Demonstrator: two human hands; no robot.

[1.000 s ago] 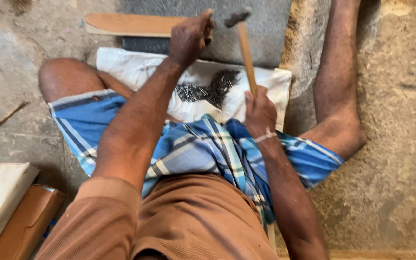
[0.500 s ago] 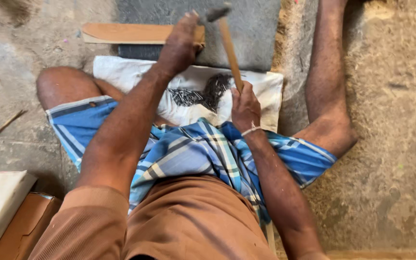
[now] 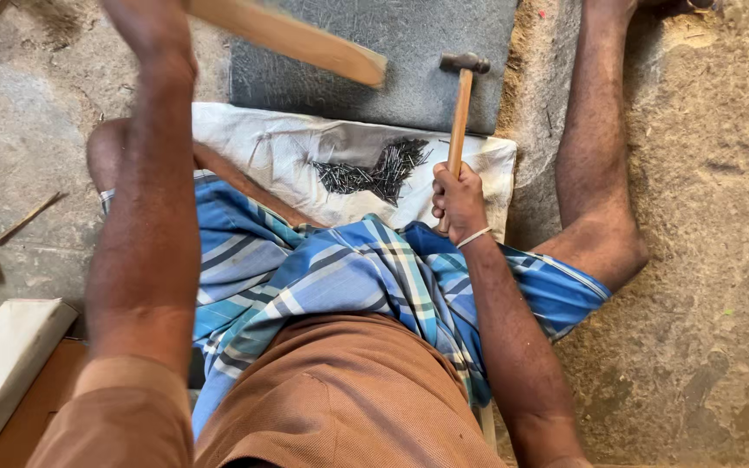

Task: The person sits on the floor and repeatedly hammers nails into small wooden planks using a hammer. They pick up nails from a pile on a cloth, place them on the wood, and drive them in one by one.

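Fingers of my right hand (image 3: 457,204) are clamped around the hammer (image 3: 459,108) handle at centre frame, its head up over the grey slab (image 3: 374,65). My left hand (image 3: 145,22), upper left, holds a wooden strip (image 3: 292,39); its fingers I cannot make out. Nails (image 3: 374,172) lie piled on the white cloth (image 3: 262,147) just left of the hammer.

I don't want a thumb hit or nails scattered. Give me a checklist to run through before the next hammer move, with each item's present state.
1. Right hand grips the hammer low on its wooden handle: ok.
2. Hammer head stands over the grey slab, clear of fingers: ok.
3. Left hand holds the wooden strip firmly: cannot tell, the hand is cut off at the picture's top edge.
4. Strip lies flat on the slab: not ok, it is raised and tilted.
5. Nail pile sits together on the white cloth: ok.
6. A nail is set in the strip: cannot tell.
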